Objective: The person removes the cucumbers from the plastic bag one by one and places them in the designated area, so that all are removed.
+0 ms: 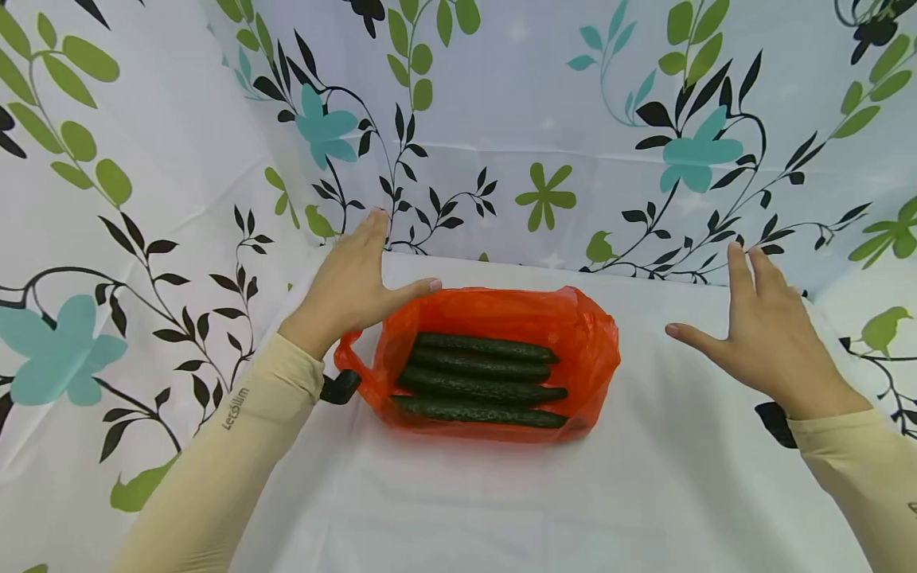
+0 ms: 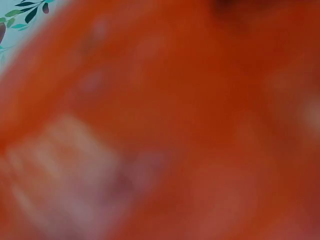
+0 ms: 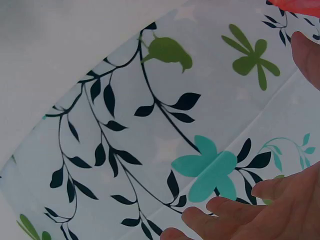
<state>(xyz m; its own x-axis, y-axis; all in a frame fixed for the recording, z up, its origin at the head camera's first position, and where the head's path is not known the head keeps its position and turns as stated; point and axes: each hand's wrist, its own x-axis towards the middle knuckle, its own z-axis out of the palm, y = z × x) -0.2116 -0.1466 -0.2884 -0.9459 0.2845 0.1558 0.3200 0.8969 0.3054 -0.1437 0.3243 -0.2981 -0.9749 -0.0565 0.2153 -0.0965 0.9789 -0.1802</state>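
Four cucumbers (image 1: 480, 386) side by side inside open red plastic bag (image 1: 494, 306). Left hand (image 1: 354, 274) at bag's ten o'clock, right hand (image 1: 774, 338) at three: fingers extended, gripping nothing. Seemingly between grips; next move likely calls for pinching bag rim.

Nearly all of the left wrist view is lost to us in orange-red blur.
There we cannot tell what the pale smear (image 2: 65, 175) is, and the patterned cloth (image 2: 17, 32) shows only in one corner. In the right wrist view, the edges cut off our right hand (image 3: 250, 215) and all but a scrap of the red bag (image 3: 300, 7). In the head view, our left sleeve (image 1: 215, 454) and right sleeve (image 1: 852, 461) run out of frame and partly hide the dark devices (image 1: 341, 387) at our wrists.
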